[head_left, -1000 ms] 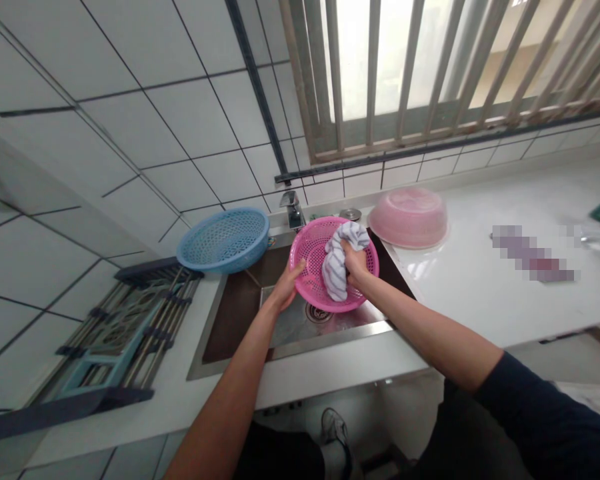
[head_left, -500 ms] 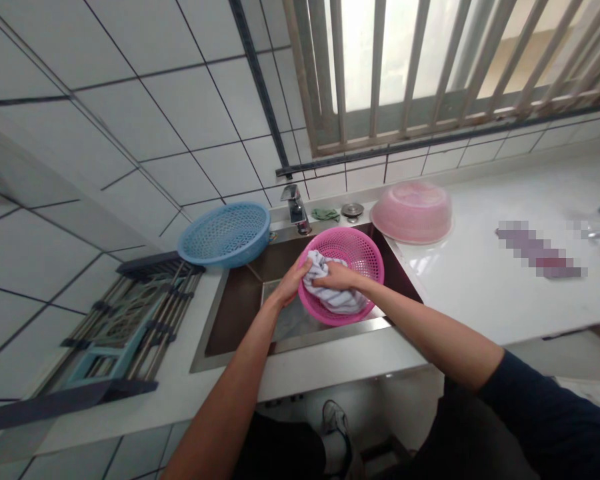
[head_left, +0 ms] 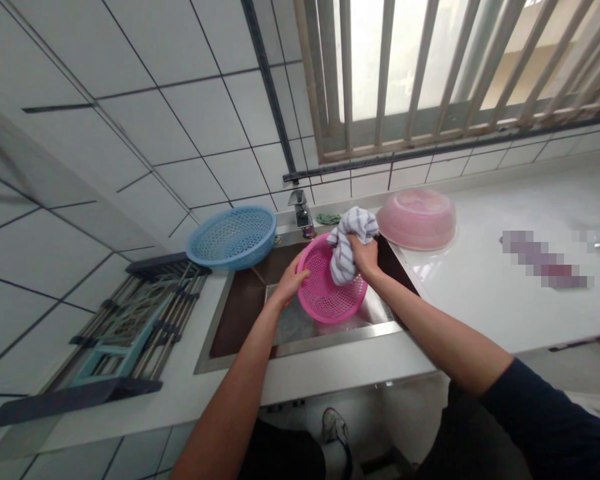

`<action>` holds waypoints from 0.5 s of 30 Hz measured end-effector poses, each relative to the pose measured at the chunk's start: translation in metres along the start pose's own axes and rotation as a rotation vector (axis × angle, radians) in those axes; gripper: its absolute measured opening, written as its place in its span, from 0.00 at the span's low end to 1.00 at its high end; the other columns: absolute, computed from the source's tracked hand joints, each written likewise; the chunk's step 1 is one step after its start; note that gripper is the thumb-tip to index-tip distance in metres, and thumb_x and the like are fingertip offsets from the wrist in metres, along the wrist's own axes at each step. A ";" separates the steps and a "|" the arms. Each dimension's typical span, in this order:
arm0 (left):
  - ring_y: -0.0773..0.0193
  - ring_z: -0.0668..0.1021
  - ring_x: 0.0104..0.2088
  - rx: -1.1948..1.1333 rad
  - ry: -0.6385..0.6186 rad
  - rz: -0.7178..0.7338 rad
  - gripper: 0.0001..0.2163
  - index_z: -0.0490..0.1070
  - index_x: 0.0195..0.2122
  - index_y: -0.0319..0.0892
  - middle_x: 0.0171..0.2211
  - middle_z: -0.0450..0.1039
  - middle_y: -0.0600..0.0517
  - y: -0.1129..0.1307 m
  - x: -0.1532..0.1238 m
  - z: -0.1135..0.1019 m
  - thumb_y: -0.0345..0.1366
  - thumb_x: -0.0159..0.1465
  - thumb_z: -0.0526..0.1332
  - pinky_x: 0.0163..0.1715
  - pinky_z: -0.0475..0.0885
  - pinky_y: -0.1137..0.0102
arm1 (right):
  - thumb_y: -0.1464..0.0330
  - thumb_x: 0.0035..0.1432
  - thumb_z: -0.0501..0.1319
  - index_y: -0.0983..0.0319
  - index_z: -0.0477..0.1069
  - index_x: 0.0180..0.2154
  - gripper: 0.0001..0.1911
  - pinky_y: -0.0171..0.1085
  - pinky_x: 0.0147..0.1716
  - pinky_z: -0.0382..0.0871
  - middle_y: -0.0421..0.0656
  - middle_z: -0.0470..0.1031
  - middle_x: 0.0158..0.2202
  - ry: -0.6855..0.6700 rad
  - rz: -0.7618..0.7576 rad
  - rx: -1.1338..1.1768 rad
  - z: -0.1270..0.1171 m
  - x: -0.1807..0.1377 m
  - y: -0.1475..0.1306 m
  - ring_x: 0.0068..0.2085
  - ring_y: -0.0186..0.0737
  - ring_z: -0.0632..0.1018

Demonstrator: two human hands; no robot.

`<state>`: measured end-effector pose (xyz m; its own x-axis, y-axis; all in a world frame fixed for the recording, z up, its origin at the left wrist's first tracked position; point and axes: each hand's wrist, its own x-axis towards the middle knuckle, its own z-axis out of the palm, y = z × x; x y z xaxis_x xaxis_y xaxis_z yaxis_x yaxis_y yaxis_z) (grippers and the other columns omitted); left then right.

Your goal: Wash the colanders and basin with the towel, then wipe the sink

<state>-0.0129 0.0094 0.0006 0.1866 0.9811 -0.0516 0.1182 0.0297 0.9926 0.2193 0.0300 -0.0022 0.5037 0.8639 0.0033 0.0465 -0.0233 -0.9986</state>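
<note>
your left hand point(head_left: 293, 280) grips the rim of the pink colander point(head_left: 327, 290) over the sink point(head_left: 240, 313), while your right hand point(head_left: 365, 253) clutches the striped cloth point(head_left: 347, 240) at its upper edge

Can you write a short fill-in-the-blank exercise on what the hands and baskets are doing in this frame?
1. The right hand grips a striped ____ at the pink basket's rim.
2. The left hand holds the pink basket above the ____.
3. The blue basket rests to the ____ of the faucet.
4. The pale pink bowl lies ____ on the counter.

Missing words: cloth; sink; left; upside down
</note>
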 end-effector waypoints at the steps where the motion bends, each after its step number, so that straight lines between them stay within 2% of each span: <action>1: 0.51 0.83 0.52 0.026 -0.029 0.022 0.40 0.72 0.70 0.47 0.58 0.82 0.46 0.001 -0.001 0.001 0.29 0.53 0.67 0.57 0.79 0.57 | 0.56 0.58 0.65 0.67 0.80 0.53 0.27 0.49 0.56 0.77 0.57 0.84 0.54 0.021 0.010 -0.014 -0.002 0.005 0.001 0.56 0.57 0.84; 4: 0.45 0.80 0.60 0.082 -0.074 0.061 0.41 0.73 0.70 0.47 0.63 0.79 0.46 0.003 -0.002 0.003 0.27 0.50 0.67 0.64 0.73 0.52 | 0.56 0.56 0.67 0.66 0.81 0.50 0.25 0.50 0.57 0.77 0.54 0.85 0.52 -0.091 0.007 -0.061 -0.004 0.006 0.002 0.54 0.56 0.85; 8: 0.43 0.78 0.63 0.081 -0.068 0.047 0.44 0.71 0.71 0.46 0.65 0.77 0.44 -0.001 -0.002 0.003 0.27 0.49 0.68 0.68 0.70 0.49 | 0.60 0.53 0.70 0.63 0.82 0.49 0.23 0.52 0.59 0.76 0.49 0.85 0.52 -0.402 -0.166 -0.034 0.000 -0.018 -0.004 0.53 0.55 0.84; 12: 0.38 0.77 0.65 0.042 -0.042 0.063 0.32 0.79 0.61 0.41 0.62 0.80 0.41 -0.007 -0.001 0.005 0.35 0.52 0.74 0.71 0.65 0.46 | 0.60 0.55 0.71 0.62 0.83 0.47 0.20 0.52 0.58 0.77 0.47 0.86 0.50 -0.781 -0.299 0.071 0.008 -0.049 -0.011 0.51 0.55 0.84; 13: 0.39 0.75 0.67 0.030 -0.036 0.099 0.29 0.80 0.58 0.41 0.63 0.79 0.40 -0.007 0.000 0.006 0.38 0.53 0.75 0.72 0.63 0.48 | 0.59 0.56 0.71 0.62 0.83 0.48 0.20 0.51 0.58 0.77 0.46 0.86 0.50 -0.837 -0.334 0.080 0.010 -0.054 -0.012 0.51 0.54 0.84; 15: 0.41 0.74 0.67 0.024 -0.033 0.142 0.27 0.81 0.56 0.42 0.62 0.79 0.41 -0.007 0.001 0.006 0.39 0.53 0.76 0.73 0.62 0.50 | 0.59 0.57 0.71 0.61 0.82 0.49 0.20 0.50 0.58 0.76 0.46 0.86 0.51 -0.833 -0.402 0.052 0.011 -0.056 -0.010 0.52 0.53 0.84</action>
<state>-0.0074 0.0087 -0.0076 0.2348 0.9683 0.0854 0.1119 -0.1142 0.9871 0.1807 -0.0123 0.0075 -0.3255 0.8855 0.3316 0.0341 0.3614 -0.9318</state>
